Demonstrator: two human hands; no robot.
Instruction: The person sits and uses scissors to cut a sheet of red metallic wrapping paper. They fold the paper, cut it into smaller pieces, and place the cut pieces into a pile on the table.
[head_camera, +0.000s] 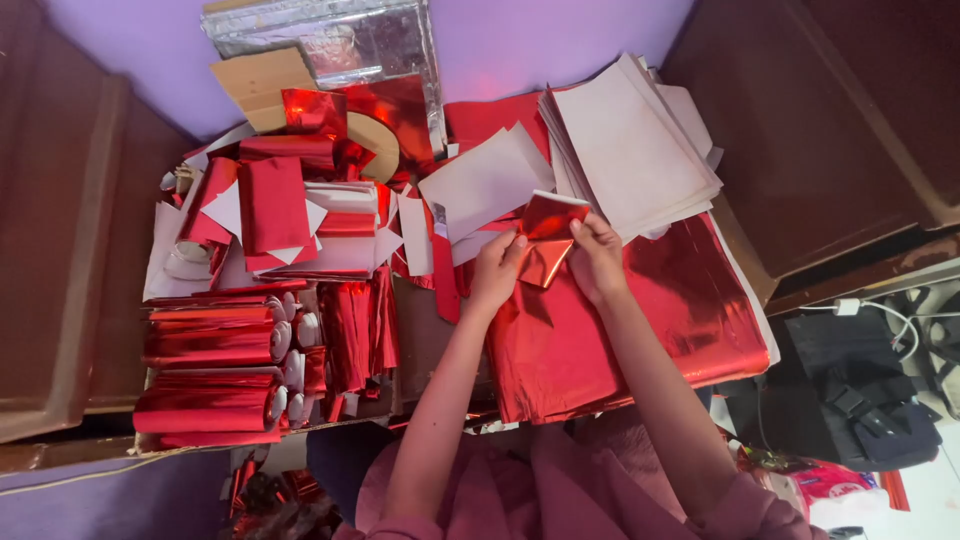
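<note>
Both hands, left and right, pinching a red foil square over foil sheets; apparently mid-fold. Best kept taut, edges matched before creasing.

Small red foil piece: shiny metallic red on one side, white backing on the other. Partly folded, w/ a pointed lower corner and a white strip showing along its top edge. Held up off the pile, tilted, pinched from both sides between the hands. Sits just above a big sheet of the same red foil, which lies flat but creased, glossy side up, near the middle of the bench.
</note>
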